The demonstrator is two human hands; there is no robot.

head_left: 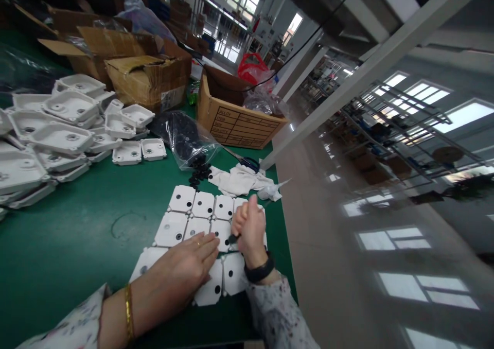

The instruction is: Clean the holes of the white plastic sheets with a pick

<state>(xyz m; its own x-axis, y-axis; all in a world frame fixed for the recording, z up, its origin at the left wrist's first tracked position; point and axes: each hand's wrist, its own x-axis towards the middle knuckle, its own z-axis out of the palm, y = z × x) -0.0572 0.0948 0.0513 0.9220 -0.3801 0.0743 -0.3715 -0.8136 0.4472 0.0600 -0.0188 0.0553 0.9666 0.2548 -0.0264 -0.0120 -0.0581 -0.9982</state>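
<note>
Cardboard box [235,125] at 12 o'clock holds crumpled plastic; clear bag [185,138] at 11 spills small black plugs [198,171] onto green table [77,236]. At centre, left hand [185,266] lies flat, fingers straight, pressing on white square plates [196,217]. At its 2 o'clock, right hand [249,228] is fisted around dark tool [233,238], tip on a plate.

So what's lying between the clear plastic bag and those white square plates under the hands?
A small heap of black round pieces lies on the green table between the bag and the white plates, as the head view shows.
</note>
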